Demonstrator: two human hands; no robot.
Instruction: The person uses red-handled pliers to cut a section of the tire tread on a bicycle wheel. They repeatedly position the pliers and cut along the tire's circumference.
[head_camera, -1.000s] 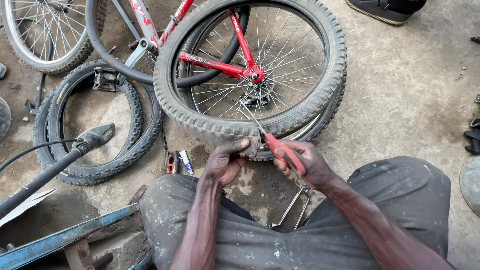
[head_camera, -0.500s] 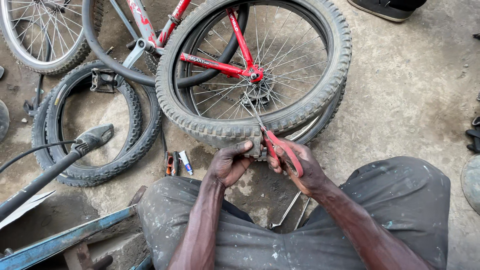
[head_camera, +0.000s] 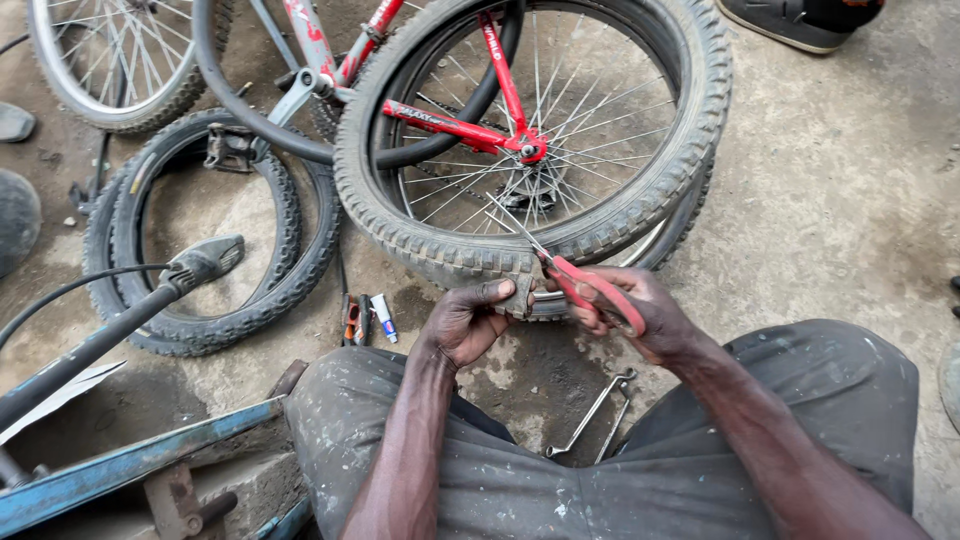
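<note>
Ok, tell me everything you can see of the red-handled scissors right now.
The scissors have red plastic-looking handles and thin grey metal blades. The right hand grips the handles, fingers through the loops. The blades point up and left, their tips lying over the wheel's spokes above the knobby tyre. The left hand pinches the tyre's edge beside the blades. How far the blades are parted is unclear.

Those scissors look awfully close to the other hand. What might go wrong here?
Three things, judging by what shows. The red-handled scissors in the right hand work right beside the left hand, which grips the knobby tyre; a slip could nick the fingers. The blades point toward the spokes and might catch on them. The metal tool lying on the ground between the knees could be knelt or stepped on.
</note>
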